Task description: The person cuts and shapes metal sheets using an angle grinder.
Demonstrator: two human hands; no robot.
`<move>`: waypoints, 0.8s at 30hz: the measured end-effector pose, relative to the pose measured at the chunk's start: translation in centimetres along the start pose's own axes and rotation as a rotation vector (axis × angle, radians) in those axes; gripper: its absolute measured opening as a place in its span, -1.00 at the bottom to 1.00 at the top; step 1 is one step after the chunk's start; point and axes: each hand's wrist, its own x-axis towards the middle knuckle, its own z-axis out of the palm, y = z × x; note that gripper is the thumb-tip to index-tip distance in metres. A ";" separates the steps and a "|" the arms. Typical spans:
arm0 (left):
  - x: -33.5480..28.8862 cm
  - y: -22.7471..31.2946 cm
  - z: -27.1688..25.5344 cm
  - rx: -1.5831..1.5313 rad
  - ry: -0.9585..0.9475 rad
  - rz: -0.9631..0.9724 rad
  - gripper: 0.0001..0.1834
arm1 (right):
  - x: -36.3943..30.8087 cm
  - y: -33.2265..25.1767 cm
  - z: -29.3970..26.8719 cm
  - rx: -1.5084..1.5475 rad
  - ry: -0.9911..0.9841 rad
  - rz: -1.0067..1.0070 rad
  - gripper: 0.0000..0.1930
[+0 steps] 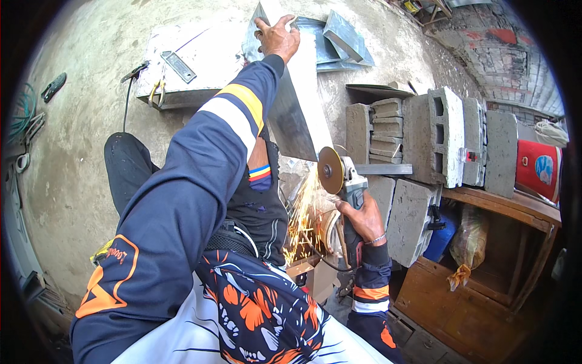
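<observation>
My right hand (pixel 364 218) is wrapped round the body of an angle grinder (pixel 351 189), which has a thin tan disc (pixel 330 172). The disc meets the near end of a long, folded sheet-metal piece (pixel 292 118). Orange sparks (pixel 303 215) spray down from there, towards my legs. At the far end of the metal, my left hand (pixel 280 40) grips its edge with bent fingers; part of that grip is hidden behind the hand. A dark power cord runs beneath the grinder.
Left of the metal, a white-topped table (pixel 212 57) bears a square (pixel 178 65) and yellow-handled pliers (pixel 157 92). More bent sheet metal (pixel 345 39) lies at the back. Concrete blocks (pixel 418 136) stand on the right, near a wooden cabinet (pixel 473 303) and a red box (pixel 536 170).
</observation>
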 end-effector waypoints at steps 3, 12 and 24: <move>0.0 -0.3 0.1 0.002 0.006 0.008 -0.51 | 0.2 0.4 0.2 0.005 -0.015 0.028 -0.36; 0.2 -0.3 0.3 0.011 0.003 0.001 -0.51 | 0.2 0.7 0.3 -0.042 -0.009 0.052 -0.34; 0.0 -0.1 0.5 -0.001 0.007 0.000 -0.51 | 0.4 -1.1 -0.4 -0.004 -0.033 0.051 -0.42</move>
